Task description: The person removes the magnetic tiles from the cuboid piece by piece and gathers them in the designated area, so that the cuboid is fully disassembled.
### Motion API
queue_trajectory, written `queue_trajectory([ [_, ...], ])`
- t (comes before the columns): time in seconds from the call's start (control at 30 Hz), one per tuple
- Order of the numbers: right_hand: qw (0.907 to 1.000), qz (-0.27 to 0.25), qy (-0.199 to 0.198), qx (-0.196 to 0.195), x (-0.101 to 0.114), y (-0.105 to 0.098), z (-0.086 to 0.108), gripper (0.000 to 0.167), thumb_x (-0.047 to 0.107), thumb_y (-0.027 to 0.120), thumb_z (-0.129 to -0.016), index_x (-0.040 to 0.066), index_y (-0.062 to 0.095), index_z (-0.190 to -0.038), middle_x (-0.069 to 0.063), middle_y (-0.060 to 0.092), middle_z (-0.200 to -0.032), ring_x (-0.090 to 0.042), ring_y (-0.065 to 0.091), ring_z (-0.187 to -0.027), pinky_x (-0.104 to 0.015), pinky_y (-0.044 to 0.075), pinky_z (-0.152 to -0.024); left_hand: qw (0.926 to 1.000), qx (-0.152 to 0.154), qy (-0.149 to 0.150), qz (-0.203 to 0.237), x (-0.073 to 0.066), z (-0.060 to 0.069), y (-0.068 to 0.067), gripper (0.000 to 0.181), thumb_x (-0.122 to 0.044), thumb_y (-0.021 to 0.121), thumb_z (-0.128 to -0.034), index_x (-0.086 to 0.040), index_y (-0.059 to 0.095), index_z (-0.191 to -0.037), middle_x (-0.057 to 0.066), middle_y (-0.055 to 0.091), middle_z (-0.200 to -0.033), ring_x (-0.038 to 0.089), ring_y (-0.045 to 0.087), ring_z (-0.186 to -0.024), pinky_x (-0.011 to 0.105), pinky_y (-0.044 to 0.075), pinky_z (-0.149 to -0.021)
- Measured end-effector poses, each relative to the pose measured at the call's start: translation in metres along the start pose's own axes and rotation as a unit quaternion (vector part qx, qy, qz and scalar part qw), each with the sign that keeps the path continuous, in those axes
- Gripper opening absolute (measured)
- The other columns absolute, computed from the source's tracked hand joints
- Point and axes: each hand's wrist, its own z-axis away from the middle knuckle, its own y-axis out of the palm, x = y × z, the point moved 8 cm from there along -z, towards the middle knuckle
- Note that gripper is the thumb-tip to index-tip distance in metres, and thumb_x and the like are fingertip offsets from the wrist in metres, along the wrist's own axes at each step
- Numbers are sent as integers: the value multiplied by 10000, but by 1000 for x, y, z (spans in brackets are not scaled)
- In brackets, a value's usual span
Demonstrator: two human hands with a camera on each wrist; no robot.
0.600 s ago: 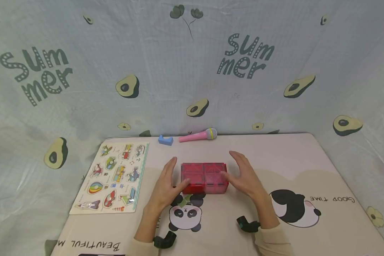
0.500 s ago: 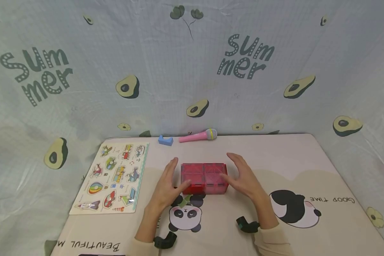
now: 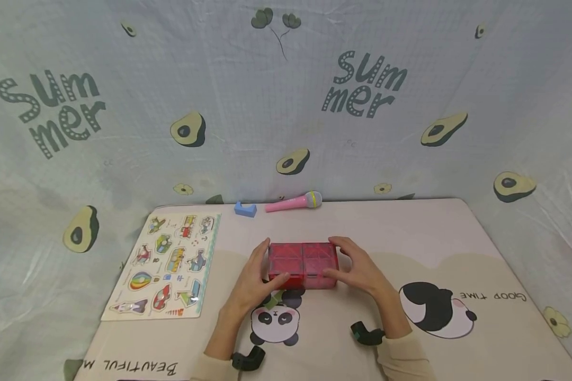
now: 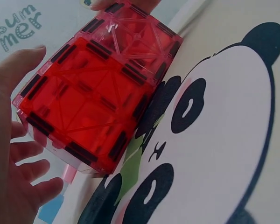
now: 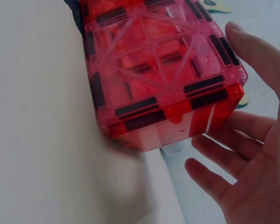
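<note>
A translucent red box built from magnetic tiles (image 3: 287,258) rests near the middle of the table, two square panels wide, with dark magnet strips along its edges. My left hand (image 3: 251,286) is at its left end, thumb by the near edge. In the left wrist view, that hand's relaxed fingers (image 4: 35,170) spread beside the end panel without a grip. Around the right end comes my right hand (image 3: 361,270), its thumb by the near side and index finger at the far corner. The right wrist view has its fingers (image 5: 224,156) loosely bent by the end panel; contact is unclear.
A picture puzzle board (image 3: 164,264) with vehicle pieces lies on the left. Near the back edge are a small blue notched block (image 3: 245,209) and a pink toy microphone (image 3: 293,202). Behind the table (image 3: 333,338) hangs a printed curtain (image 3: 248,95).
Both hands have moved inward toward the ends of the red box, the right one more clearly, with its index finger dropping to the far right corner. The box stays in place.
</note>
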Motion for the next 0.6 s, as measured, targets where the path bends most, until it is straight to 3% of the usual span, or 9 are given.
queue_trajectory([
  [0.13,9998,-172,-51,64,1,2,-1,837,421,828,-785,92,478,-1471,-88,516,-1482,-315,491,-1385,-515,472,-1103,9999,46,20,147,2,0,2,983,-528,722,-828,-189,228,-1606,39,316,-1643,302,322,-1515,592,316,-1195],
  [0.33,9991,-352,-182,170,2,3,-1,839,387,833,-780,88,466,-1472,-106,516,-1483,-345,507,-1368,-527,489,-1081,9973,52,-41,735,5,0,7,973,-451,756,-831,-206,221,-1605,61,367,-1606,313,400,-1467,537,405,-1155],
  [0.6,9981,-547,-105,245,-2,4,0,844,382,839,-772,122,462,-1481,-91,519,-1484,-350,520,-1359,-528,491,-1076,9925,-29,-42,1218,8,-1,10,954,-397,774,-826,-187,251,-1596,81,375,-1599,348,384,-1476,545,423,-1131],
])
